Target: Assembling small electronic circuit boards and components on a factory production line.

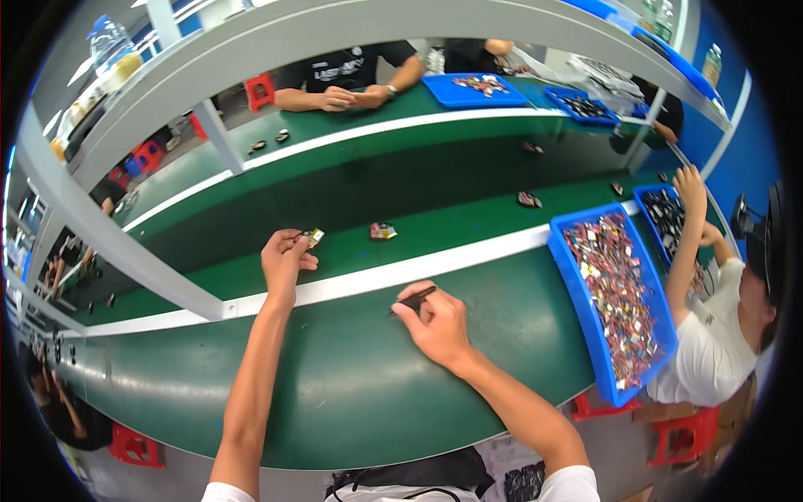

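Left hand (282,258) outstretched, fingers (309,263) pinching a part (315,238) (right hand (437,322), curled, clamps dark tool (416,299)).

At the lower left and lower right of the frame, we identify two white sleeves (572,485), short in cut, each ending above the elbow. Both forearms (258,368) and both hands (437,325) are bare. At bottom centre, we note black material (447,470) with a thin dark cord; we cannot determine whether it is worn.

Left fingers (287,238) hold 1 part (315,238), right fingers (413,288) 1 black tool (423,296).
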`<state>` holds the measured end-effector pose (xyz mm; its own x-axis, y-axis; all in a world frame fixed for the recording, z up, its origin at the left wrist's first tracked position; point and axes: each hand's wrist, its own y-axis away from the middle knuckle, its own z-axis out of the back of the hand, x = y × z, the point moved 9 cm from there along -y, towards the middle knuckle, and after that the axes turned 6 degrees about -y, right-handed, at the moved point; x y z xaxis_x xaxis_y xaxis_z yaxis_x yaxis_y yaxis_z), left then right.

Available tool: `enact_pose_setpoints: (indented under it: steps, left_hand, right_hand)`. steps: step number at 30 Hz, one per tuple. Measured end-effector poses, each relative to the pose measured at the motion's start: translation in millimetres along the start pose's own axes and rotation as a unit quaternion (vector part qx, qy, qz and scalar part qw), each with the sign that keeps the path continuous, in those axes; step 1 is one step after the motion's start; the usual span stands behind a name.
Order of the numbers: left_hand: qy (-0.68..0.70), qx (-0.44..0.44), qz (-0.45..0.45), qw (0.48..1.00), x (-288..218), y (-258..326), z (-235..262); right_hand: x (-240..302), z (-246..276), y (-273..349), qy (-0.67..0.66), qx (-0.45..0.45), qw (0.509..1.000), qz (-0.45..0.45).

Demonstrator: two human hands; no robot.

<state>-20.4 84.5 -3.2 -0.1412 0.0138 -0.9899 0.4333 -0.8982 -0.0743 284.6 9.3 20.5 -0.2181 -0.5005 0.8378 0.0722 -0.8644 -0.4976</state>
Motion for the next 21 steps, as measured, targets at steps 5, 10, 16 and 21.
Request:
enact_pose_setpoints:
  steps: [5, 10, 16, 21]
  left_hand:
    - [-0.204, -0.022, 0.023, 0.978, 17, -28, 30]
    - [-0.470, -0.175, -0.177, 0.847, -43, -15, 18]
    - [-0.223, 0.144, -0.037, 0.963, -21, -29, -78]
    - [-0.308, 0.179, 0.014, 0.934, 1, -33, -113]
  right_hand:
    - [-6, 1, 1, -0.004, 0.016, 1.000, -0.010]
    - [1, 5, -5, -0.013, 0.002, 1.000, 0.011]
    - [-3, 4, -2, -0.009, -0.003, 1.000, 0.018]
    - [-2, 2, 0, -0.008, -0.002, 1.000, 0.013]
